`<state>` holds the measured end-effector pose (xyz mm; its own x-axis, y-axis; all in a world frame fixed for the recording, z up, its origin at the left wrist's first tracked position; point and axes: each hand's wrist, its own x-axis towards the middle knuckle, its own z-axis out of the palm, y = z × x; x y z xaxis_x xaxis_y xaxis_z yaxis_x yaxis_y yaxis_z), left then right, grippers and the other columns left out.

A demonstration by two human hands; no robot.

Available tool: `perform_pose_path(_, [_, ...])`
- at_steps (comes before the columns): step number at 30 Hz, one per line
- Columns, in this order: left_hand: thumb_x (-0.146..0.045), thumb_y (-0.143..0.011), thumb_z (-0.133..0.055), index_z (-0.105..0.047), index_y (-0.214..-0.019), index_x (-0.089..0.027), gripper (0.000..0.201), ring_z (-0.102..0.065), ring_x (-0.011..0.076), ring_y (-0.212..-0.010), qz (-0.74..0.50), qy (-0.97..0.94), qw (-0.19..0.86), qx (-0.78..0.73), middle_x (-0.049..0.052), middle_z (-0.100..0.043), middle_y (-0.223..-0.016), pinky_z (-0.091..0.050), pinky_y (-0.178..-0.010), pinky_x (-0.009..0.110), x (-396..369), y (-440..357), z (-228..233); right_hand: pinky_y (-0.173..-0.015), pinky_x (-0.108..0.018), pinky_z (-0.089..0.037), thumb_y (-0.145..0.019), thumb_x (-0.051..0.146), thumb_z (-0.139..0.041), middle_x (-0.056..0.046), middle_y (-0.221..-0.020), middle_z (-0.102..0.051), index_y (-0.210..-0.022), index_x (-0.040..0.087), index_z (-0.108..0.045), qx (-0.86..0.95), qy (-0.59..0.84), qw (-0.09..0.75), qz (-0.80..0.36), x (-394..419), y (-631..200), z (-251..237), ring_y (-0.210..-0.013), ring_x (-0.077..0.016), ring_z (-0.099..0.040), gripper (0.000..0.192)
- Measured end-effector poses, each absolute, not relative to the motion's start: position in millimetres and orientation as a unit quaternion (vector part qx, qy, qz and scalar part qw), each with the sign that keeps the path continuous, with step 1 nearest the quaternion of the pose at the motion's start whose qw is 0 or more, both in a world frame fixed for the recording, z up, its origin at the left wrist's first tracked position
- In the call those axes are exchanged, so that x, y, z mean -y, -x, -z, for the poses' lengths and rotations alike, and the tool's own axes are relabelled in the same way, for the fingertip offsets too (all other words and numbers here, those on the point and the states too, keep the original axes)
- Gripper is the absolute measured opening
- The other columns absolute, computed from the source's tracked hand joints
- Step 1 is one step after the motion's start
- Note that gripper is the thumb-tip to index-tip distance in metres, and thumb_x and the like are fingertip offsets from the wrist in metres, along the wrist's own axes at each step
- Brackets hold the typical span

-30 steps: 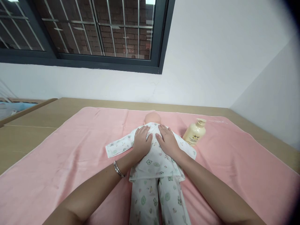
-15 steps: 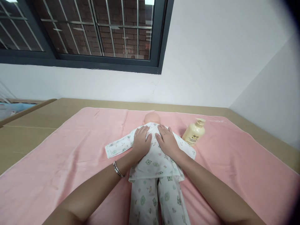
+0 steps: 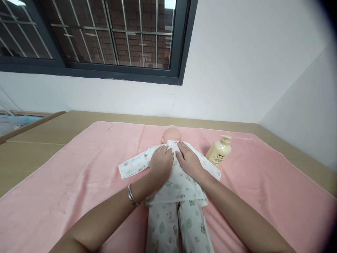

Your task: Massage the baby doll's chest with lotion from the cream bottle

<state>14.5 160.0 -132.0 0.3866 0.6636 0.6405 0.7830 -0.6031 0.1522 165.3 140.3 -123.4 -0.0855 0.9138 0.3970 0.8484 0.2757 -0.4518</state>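
Note:
A baby doll in a white patterned pajama top and matching pants lies with its head toward the wall. No face shows on its smooth head. On the top's upper left part, just below the neck, is my left hand, its fingers curled in and closed on the cloth; the fingertips are partly hidden. My right hand rests flat beside it on the upper right of the top, fingers stretched out and thumb apart. One long sleeve reaches out to the left.
A pale yellow pump bottle stands by the doll's right-hand sleeve. Beneath everything lies a pink sheet on a tan surface. A white wall rises behind, with a dark-framed barred window at upper left.
My left hand has gone from lying flat with spread fingers to curled fingers on the top, its knuckles raised. The right hand stays flat in the same place.

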Motion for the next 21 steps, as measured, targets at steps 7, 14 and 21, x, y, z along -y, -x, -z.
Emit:
perform_pose_path(7, [-0.019, -0.091, -0.038, -0.06, -0.108, -0.013, 0.028, -0.057, 0.0269, -0.105, 0.301, 0.831, 0.088, 0.46, 0.014, -0.063, -0.109, -0.047, -0.092, 0.042, -157.0, -14.7, 127.0, -0.114, -0.039, -0.027, -0.097, 0.034, -0.03, -0.015, -0.144, -0.041, -0.139, 0.006, -0.041, 0.738, 0.6, 0.305, -0.041, -139.1, -162.9, 124.6, -0.136, -0.0228, -0.033, 0.052])
perform_pose_path(14, [-0.028, -0.088, -0.039, -0.04, -0.135, -0.008, 0.051, -0.04, 0.028, -0.131, 0.292, 0.823, -0.032, 0.485, 0.016, -0.048, -0.139, -0.027, -0.111, 0.048, -179.4, -8.5, 133.1, -0.111, -0.039, -0.032, -0.094, 0.026, -0.035, -0.011, -0.141, -0.046, -0.134, 0.011, -0.049, 0.733, 0.625, 0.268, -0.02, -109.9, -142.3, 113.9, -0.134, -0.0224, -0.037, 0.045])
perform_pose_path(21, [-0.027, -0.088, -0.038, -0.044, -0.133, -0.007, 0.049, -0.039, 0.0285, -0.131, 0.31, 0.821, -0.053, 0.476, 0.016, -0.049, -0.138, -0.024, -0.112, 0.05, -180.7, -9.0, 139.5, -0.111, -0.04, -0.032, -0.096, 0.031, -0.033, -0.009, -0.141, -0.047, -0.133, 0.015, -0.052, 0.73, 0.613, 0.3, -0.035, -113.9, -145.3, 116.3, -0.134, -0.0209, -0.038, 0.044])
